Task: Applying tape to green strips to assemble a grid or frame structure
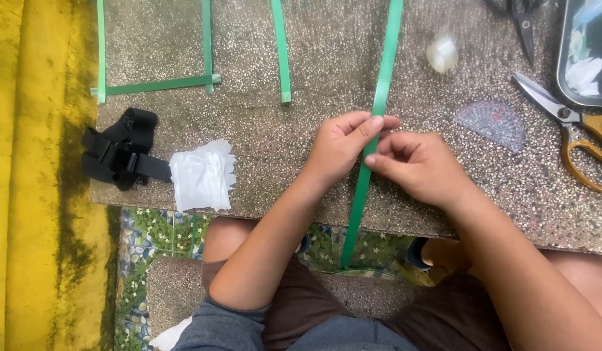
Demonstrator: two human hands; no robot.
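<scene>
A long green plastic strip point(383, 78) runs from the top of the speckled stone table point(301, 136) down over its front edge toward my lap. My left hand point(343, 144) pinches the strip from the left, thumb and fingers pressed on it near the table's middle. My right hand point(421, 166) pinches the same strip just below, from the right. Both hands touch each other around the strip.
More green strips point(282, 52) lie at the back left, some forming a square frame point(159, 84). A black strap point(122, 151) and white plastic point(202, 174) sit at left. At right lie yellow-handled scissors point(574, 127), a clear protractor point(493, 120), a tape roll point(442, 53), a tray point(584, 52).
</scene>
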